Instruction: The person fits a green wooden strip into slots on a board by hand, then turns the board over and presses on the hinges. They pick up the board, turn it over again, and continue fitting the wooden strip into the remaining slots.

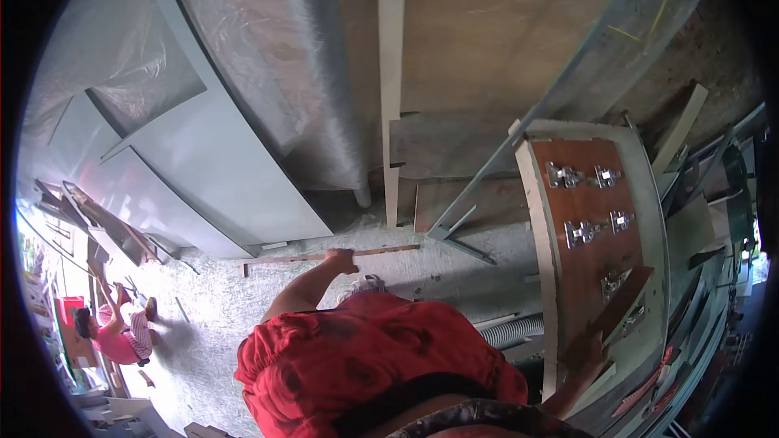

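My left hand (341,260) is stretched out over the floor, its fingers closed around the middle of a thin brown strip (388,251), which shows on both sides of the hand. My right hand (586,357) is in shadow at the lower right, gripping the near end of a narrow brown board (626,306). That board lies tilted over a reddish-brown panel (588,203) and partly covers the lower metal hinges. Several more hinges (579,233) sit in pairs on the panel, which rests on a pale, thick-edged board (540,276).
Grey sheets (219,162) lean against a plastic-covered wall at the left. A metal angle piece (462,245) and a ribbed hose (511,331) lie on the floor. Long strips (698,341) are stacked at the right. Another person (122,332) is low at the far left.
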A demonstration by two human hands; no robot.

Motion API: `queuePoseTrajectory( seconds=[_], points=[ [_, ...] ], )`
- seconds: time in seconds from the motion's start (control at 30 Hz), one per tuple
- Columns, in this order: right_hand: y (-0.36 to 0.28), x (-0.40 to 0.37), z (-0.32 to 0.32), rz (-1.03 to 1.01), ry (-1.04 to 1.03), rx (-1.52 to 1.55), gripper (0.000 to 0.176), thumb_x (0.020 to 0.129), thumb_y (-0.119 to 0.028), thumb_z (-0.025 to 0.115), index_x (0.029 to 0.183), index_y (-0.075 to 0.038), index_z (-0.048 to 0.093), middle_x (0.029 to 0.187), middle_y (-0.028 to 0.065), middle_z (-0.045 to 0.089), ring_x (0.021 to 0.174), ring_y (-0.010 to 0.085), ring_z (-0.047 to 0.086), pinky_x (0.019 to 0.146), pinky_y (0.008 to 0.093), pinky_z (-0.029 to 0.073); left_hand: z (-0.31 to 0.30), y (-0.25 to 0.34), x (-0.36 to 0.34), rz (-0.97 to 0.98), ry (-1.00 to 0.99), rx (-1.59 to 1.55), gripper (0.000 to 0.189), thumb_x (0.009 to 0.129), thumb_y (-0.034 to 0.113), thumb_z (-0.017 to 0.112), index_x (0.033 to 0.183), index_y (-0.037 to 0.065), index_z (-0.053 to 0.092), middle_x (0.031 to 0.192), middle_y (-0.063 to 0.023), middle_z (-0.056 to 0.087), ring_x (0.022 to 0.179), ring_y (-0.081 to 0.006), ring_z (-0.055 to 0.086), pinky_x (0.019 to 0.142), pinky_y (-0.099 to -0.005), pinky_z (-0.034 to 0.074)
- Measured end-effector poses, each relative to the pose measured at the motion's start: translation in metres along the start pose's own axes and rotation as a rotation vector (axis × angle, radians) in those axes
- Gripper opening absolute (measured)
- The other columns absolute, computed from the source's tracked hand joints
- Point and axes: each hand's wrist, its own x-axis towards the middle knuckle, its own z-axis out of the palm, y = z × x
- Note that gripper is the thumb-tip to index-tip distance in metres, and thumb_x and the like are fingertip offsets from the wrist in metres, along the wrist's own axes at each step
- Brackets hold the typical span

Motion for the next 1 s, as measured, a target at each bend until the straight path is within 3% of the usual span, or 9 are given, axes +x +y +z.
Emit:
queuePoseTrajectory(
  seconds=[0.1, 0.23, 0.3, 0.33, 0.43, 0.5, 0.63, 0.73, 1.0],
  points=[
    [-0.037, -0.006, 0.025, 0.302, 0.066, 0.359, 0.027, 0.091, -0.025, 0.056, 0.102, -0.001, 0.058, 0.078, 0.0068, 0.058, 0.066, 0.0145, 0.057, 0.057, 0.0286, 0.047, 0.018, -0.044, -0.009, -0.395, -0.057, -0.047, 0.077, 0.071, 0.058, 0.067, 0.133, 0.016, 0.05, 0.138, -0.0118, 0.049, 0.136, -0.0348, 0.032, 0.105, -0.0625, 0.022],
    [-0.044, -0.004, 0.042, 0.359, 0.005, 0.545, 0.029, 0.091, -0.032, 0.058, 0.099, -0.004, 0.059, 0.074, 0.0036, 0.054, 0.063, 0.0149, 0.055, 0.05, 0.0271, 0.044, 0.021, -0.073, -0.005, -0.372, 0.039, -0.422, 0.076, 0.071, 0.055, 0.071, 0.129, 0.01, 0.053, 0.134, -0.0154, 0.052, 0.129, -0.0322, 0.045, 0.103, -0.0528, 0.036],
    [-0.03, 0.008, 0.049, 0.407, 0.018, 0.504, 0.032, 0.091, -0.034, 0.058, 0.102, -0.005, 0.059, 0.076, 0.0055, 0.057, 0.066, 0.0167, 0.057, 0.051, 0.0307, 0.046, 0.017, -0.071, 0.0, -0.238, 0.167, -0.521, 0.06, 0.069, 0.05, 0.072, 0.107, 0.004, 0.064, 0.11, -0.0212, 0.064, 0.105, -0.0348, 0.061, 0.085, -0.0444, 0.05],
    [-0.024, 0.013, 0.054, 0.41, -0.008, 0.492, 0.032, 0.091, -0.034, 0.058, 0.102, -0.005, 0.059, 0.076, 0.0055, 0.057, 0.066, 0.0167, 0.057, 0.051, 0.0307, 0.046, 0.019, -0.069, 0.009, -0.211, 0.191, -0.508, 0.051, 0.073, 0.046, 0.068, 0.105, 0.006, 0.067, 0.108, -0.0172, 0.066, 0.102, -0.0313, 0.063, 0.084, -0.0422, 0.052],
    [-0.009, 0.028, 0.075, 0.447, -0.238, 0.516, 0.041, 0.088, -0.042, 0.06, 0.102, -0.004, 0.06, 0.079, 0.0084, 0.06, 0.07, 0.0187, 0.058, 0.056, 0.0329, 0.047, -0.005, -0.062, 0.004, -0.129, 0.075, -0.754, 0.035, 0.074, 0.036, 0.066, 0.082, 0.002, 0.068, 0.061, -0.0068, 0.067, 0.057, -0.0209, 0.066, 0.067, -0.035, 0.056],
    [-0.008, 0.037, 0.092, 0.465, -0.384, 0.534, 0.047, 0.086, -0.047, 0.061, 0.103, -0.003, 0.06, 0.081, 0.0103, 0.061, 0.074, 0.0201, 0.059, 0.06, 0.0343, 0.047, -0.014, -0.064, -0.008, -0.111, 0.124, -0.786, 0.037, 0.075, 0.035, 0.064, 0.091, 0.002, 0.067, 0.068, -0.0103, 0.068, 0.052, -0.0214, 0.065, 0.065, -0.0338, 0.056],
    [-0.073, -0.002, 0.162, 0.391, -0.213, 0.447, 0.048, 0.084, -0.05, 0.062, 0.096, -0.004, 0.062, 0.08, 0.0084, 0.061, 0.073, 0.0189, 0.059, 0.061, 0.0319, 0.046, -0.026, -0.096, -0.039, -0.188, 0.126, -0.812, 0.046, 0.074, 0.034, 0.065, 0.106, 0.001, 0.063, 0.092, -0.0192, 0.068, 0.074, -0.0266, 0.069, 0.076, -0.0379, 0.055],
    [-0.09, -0.012, 0.185, 0.387, -0.329, 0.426, 0.048, 0.084, -0.051, 0.062, 0.092, -0.004, 0.063, 0.078, 0.0063, 0.061, 0.07, 0.0182, 0.058, 0.059, 0.0303, 0.044, 0.006, -0.148, -0.03, -0.285, 0.165, -0.8, 0.063, 0.07, 0.04, 0.068, 0.119, 0.002, 0.057, 0.127, -0.0283, 0.051, 0.117, -0.0389, 0.053, 0.097, -0.0431, 0.046],
    [-0.119, -0.049, 0.227, 0.44, -0.24, 0.325, 0.054, 0.082, -0.056, 0.062, 0.09, -0.003, 0.064, 0.07, 0.0044, 0.06, 0.061, 0.0184, 0.056, 0.057, 0.0308, 0.045, 0.062, -0.236, -0.046, -0.471, 0.274, -0.739, 0.051, 0.068, 0.035, 0.069, 0.108, 0.003, 0.066, 0.113, -0.0173, 0.065, 0.108, -0.0315, 0.061, 0.091, -0.0408, 0.05]
  ],
)
